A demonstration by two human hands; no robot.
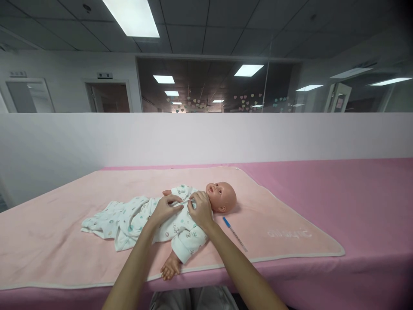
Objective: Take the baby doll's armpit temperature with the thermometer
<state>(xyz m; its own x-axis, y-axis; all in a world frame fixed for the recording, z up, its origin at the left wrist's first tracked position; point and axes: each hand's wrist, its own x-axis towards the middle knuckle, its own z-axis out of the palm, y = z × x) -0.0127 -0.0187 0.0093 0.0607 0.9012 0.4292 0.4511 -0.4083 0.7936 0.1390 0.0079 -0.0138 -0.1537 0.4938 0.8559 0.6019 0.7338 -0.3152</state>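
A baby doll [222, 193] lies on its back, head to the right, dressed in a white printed garment [134, 215]. Both hands are over the doll's chest. Between them runs a thin white tie [185, 201] of the garment. My left hand [166, 209] pinches one end of this tie, thumb and fingers together. Close to the doll's chin, my right hand [200, 211] has its fingers closed on the other end. The fingertips partly hide the tie. One doll hand [171, 266] sticks out of the near sleeve.
Right of the doll lies a slim clear stick with a blue cap [226, 222], perhaps a pen or thermometer. A peach blanket [280, 215] with a pale edge is spread under everything, over a pink cover [371, 206]. Behind stands a white partition [206, 137].
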